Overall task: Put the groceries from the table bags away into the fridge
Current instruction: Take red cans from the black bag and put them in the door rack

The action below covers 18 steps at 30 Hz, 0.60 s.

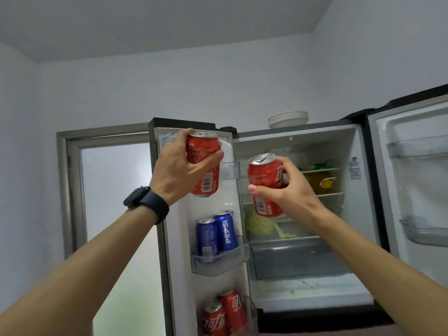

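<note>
left grip (179, 170) round red cola can (204, 147), right grip (288, 187) round tilted red can (265, 175)

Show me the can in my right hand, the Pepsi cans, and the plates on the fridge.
Red can (265, 177) in the right hand (291, 187): head view, red side above the thumb.
Pepsi cans (226, 232): head view, the right can's label.
Plates (288, 119): head view, the stack's front rims.
</note>
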### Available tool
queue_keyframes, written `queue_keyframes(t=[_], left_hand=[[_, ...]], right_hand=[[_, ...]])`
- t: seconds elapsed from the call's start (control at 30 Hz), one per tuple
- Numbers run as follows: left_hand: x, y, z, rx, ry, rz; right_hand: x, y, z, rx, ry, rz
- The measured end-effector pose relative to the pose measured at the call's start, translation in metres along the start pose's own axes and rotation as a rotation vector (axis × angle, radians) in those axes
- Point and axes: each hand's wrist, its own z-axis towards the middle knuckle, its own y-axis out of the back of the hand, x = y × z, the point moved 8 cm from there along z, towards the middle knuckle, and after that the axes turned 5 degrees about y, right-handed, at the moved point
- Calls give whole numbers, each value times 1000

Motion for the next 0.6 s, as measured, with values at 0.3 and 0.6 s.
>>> queue_keyframes(t=[0.3,0.6], left_hand=[[24,-11,101,-175,100,255],[90,-62,132,-161,331,477]], right_hand=[[-30,-2,124,-121,174,156],[-83,-41,215,-29,193,227]])
